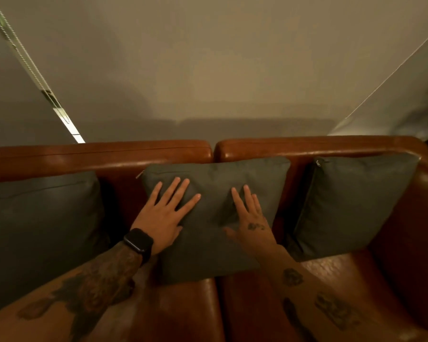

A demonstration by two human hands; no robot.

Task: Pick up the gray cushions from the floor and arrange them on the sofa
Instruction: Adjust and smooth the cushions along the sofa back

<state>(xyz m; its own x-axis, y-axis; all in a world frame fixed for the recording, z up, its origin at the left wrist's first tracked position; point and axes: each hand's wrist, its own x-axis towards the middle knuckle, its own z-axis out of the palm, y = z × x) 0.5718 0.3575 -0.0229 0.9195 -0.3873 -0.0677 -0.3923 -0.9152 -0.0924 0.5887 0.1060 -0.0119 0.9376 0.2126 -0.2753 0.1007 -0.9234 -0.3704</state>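
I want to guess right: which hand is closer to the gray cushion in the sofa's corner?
The right hand. It presses the middle cushion on the side next to the corner cushion. The left hand presses the middle cushion's far side.

The sofa (307, 149) in front of me is a glossy reddish-brown leather, and the three cushions leaning on it, the left cushion (40, 218), the middle cushion (213, 218) and the right cushion (351, 206), are all the same plain dark gray with no print. My left hand (166, 213) carries a black watch (139, 243) at the wrist and dense dark tattoo patterns run up that forearm, while my right hand (252, 218) has a small dark tattoo on its back and scattered dark designs along its arm. Behind the sofa the wall (208, 58) is a flat beige, graying toward the bottom.
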